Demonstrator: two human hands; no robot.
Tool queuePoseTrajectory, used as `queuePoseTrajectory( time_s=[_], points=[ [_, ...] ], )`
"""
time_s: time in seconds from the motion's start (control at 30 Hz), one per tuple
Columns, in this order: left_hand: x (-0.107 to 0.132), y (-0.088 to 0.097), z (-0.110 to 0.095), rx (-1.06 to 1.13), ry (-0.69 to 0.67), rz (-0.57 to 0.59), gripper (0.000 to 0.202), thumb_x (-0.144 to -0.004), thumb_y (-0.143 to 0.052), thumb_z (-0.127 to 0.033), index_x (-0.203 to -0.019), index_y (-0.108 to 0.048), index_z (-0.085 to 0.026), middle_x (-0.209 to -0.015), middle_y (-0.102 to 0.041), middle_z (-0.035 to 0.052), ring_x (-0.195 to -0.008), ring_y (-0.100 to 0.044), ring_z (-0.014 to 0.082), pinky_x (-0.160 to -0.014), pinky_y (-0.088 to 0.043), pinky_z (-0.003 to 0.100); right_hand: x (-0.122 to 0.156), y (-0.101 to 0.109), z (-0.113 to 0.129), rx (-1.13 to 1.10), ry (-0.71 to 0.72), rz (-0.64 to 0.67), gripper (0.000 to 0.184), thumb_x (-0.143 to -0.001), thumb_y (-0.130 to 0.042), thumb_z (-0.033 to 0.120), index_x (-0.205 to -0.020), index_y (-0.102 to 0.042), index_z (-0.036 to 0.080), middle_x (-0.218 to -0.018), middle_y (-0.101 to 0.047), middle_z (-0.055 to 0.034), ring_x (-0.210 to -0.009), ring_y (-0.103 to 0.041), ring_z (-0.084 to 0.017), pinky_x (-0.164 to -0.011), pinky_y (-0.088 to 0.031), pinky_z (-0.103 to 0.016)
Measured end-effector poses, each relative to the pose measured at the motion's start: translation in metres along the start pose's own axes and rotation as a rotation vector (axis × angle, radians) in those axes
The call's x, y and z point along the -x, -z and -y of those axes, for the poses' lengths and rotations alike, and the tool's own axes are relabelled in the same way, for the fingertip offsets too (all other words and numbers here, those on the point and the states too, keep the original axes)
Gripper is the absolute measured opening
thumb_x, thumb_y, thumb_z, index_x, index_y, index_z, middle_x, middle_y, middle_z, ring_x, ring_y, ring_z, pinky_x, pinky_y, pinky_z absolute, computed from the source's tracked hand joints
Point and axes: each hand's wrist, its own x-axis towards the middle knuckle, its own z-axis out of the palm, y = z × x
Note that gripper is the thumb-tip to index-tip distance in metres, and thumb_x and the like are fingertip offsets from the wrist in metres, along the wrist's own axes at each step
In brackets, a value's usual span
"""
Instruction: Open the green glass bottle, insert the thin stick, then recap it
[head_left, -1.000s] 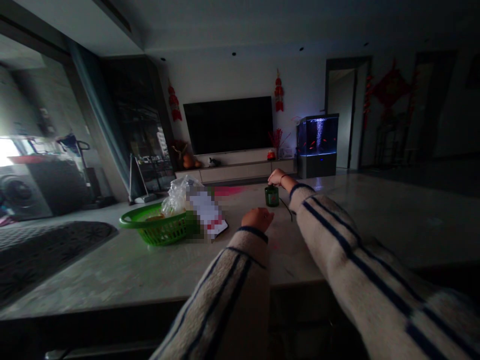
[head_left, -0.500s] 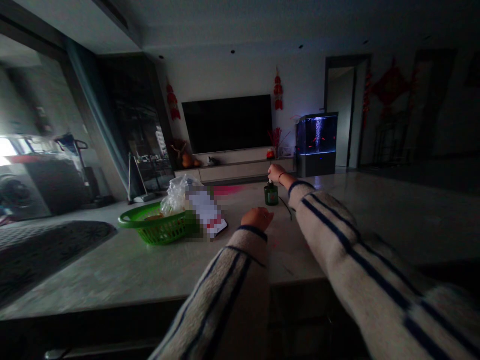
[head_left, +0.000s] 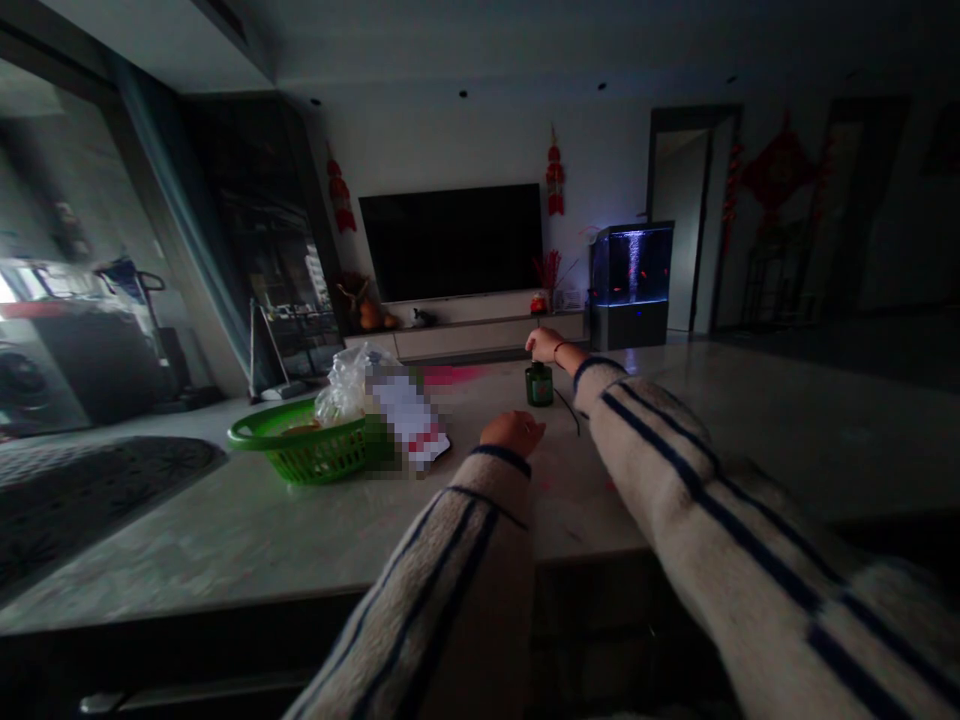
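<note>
A small dark green bottle (head_left: 539, 386) with a narrow neck stands upright on the table. My right hand (head_left: 543, 344) is closed in a pinch directly over its mouth, with a thin dark stick faintly showing above the fingers. Beside the bottle, to its right, a thin, slightly curved dark stick (head_left: 568, 410) lies on the tabletop. Nearer to me and left of the bottle, my left hand (head_left: 511, 433) is closed with its fingers curled, low over the table; whatever it may hold is hidden.
A green plastic basket (head_left: 315, 455) with a clear plastic bag (head_left: 346, 385) stands on the table (head_left: 247, 545) at left. Next to it is a partly blurred, pale phone-like object (head_left: 409, 418). Beyond are a television (head_left: 454, 243) and a lit fish tank (head_left: 634, 268).
The view has shifted slightly. My right hand has moved a little left over the bottle's mouth, and a thin dark tip now shows above it. The left hand stays in place.
</note>
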Motion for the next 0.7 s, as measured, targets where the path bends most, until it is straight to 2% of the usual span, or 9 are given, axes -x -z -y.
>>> queuePoseTrajectory(
  time_s=[0.1,0.2,0.3,0.43,0.57,0.7],
  points=[
    [-0.001,-0.001,0.001,0.008,-0.006,0.003,0.032,-0.081,-0.040,-0.039,-0.080,-0.065,-0.018,-0.083,-0.066,0.0065,-0.077,-0.059,0.0165,-0.064,-0.040,0.024,0.000,0.000,0.000,-0.017,0.031,-0.007,0.030,-0.064,-0.055,0.003,-0.087,-0.067,0.017,-0.089,-0.067,-0.0026,-0.082,-0.060,-0.011,-0.069,-0.042,-0.014],
    [-0.001,-0.002,0.002,0.007,-0.010,-0.010,0.032,-0.081,-0.040,-0.039,-0.079,-0.065,-0.019,-0.083,-0.065,0.0065,-0.077,-0.059,0.0163,-0.063,-0.040,0.024,0.000,0.008,-0.002,-0.058,0.064,-0.126,0.032,-0.065,-0.050,0.001,-0.089,-0.065,0.015,-0.091,-0.066,-0.0034,-0.083,-0.059,-0.011,-0.071,-0.043,-0.016],
    [-0.002,-0.003,0.003,0.016,-0.005,-0.024,0.031,-0.081,-0.041,-0.040,-0.078,-0.064,-0.019,-0.081,-0.065,0.0058,-0.075,-0.059,0.0152,-0.063,-0.039,0.023,-0.001,0.027,-0.009,-0.144,0.107,-0.293,0.032,-0.065,-0.048,0.001,-0.090,-0.063,0.013,-0.087,-0.065,-0.0044,-0.080,-0.058,-0.012,-0.071,-0.043,-0.019],
    [-0.005,-0.004,0.004,0.022,-0.013,-0.013,0.031,-0.081,-0.041,-0.040,-0.078,-0.064,-0.019,-0.079,-0.065,0.0052,-0.073,-0.059,0.0144,-0.061,-0.040,0.022,-0.004,0.058,-0.028,-0.252,0.115,-0.439,0.029,-0.064,-0.050,0.005,-0.090,-0.061,0.012,-0.085,-0.063,-0.0035,-0.078,-0.057,-0.012,-0.073,-0.044,-0.023],
    [-0.006,-0.004,0.004,0.009,-0.008,0.001,0.031,-0.082,-0.041,-0.038,-0.079,-0.064,-0.018,-0.078,-0.065,0.0060,-0.073,-0.059,0.0151,-0.062,-0.041,0.024,0.000,0.075,-0.046,-0.278,0.115,-0.427,0.026,-0.063,-0.058,0.013,-0.089,-0.061,0.013,-0.084,-0.063,-0.0034,-0.076,-0.056,-0.013,-0.073,-0.045,-0.027],
    [-0.005,-0.003,0.005,0.024,-0.010,-0.012,0.030,-0.082,-0.042,-0.038,-0.079,-0.065,-0.018,-0.076,-0.065,0.0062,-0.074,-0.060,0.0158,-0.065,-0.042,0.025,0.003,0.070,-0.059,-0.196,0.095,-0.330,0.021,-0.064,-0.061,0.018,-0.084,-0.063,0.014,-0.089,-0.064,-0.0058,-0.085,-0.057,-0.015,-0.079,-0.043,-0.028]
  ],
)
